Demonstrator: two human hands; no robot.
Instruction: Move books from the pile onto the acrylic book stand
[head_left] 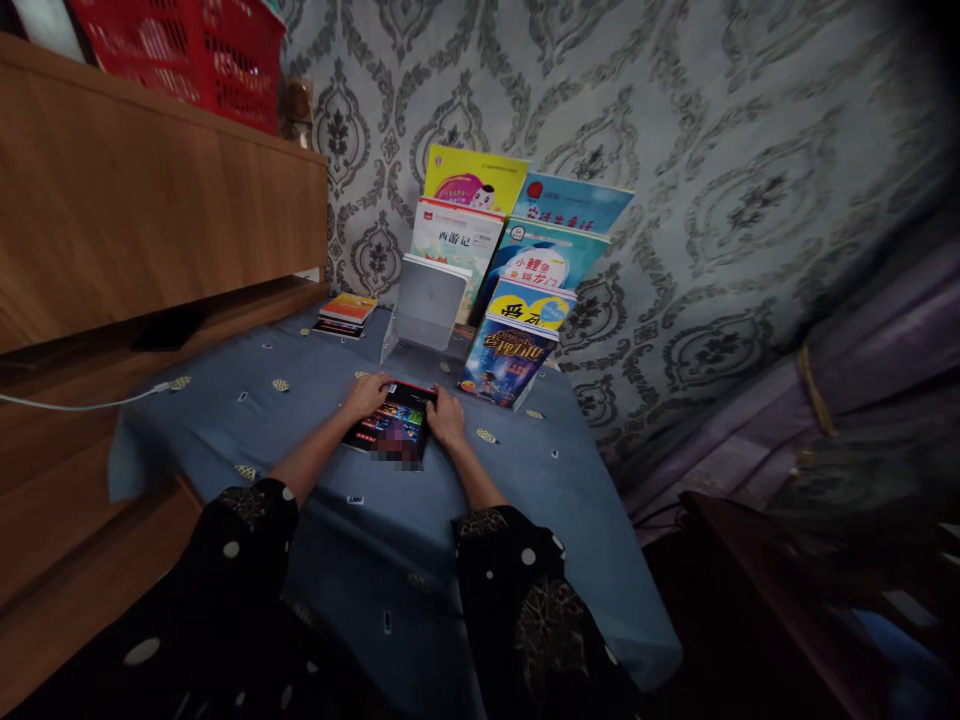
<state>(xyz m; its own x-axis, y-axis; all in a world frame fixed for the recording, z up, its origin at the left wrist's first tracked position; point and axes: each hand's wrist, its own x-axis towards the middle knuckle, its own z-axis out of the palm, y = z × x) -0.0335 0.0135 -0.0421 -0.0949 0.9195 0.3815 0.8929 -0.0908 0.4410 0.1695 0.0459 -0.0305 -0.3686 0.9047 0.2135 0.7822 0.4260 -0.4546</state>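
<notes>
A book with a black cover and small colourful pictures (pixel 400 414) lies on or just above the blue tablecloth, in front of the book stand. My left hand (pixel 367 395) grips its upper left edge. On the opposite side, my right hand (pixel 447 416) has its fingers closed around the right edge. Beyond the hands rises a tiered clear stand (pixel 429 308) with its front left tier bare. In the stand's right column, a dark blue book (pixel 506 360) is at the front. A white-covered book (pixel 456 245) stands in the left column, with a yellow one (pixel 472 175) behind it.
A small stack of books (pixel 345 315) lies at the table's back left. The blue cloth (pixel 555 500) drapes over the table edge. A wooden cabinet (pixel 165 200) with a red basket (pixel 184 55) borders the left; a white cable (pixel 82 405) runs there. Patterned wall behind.
</notes>
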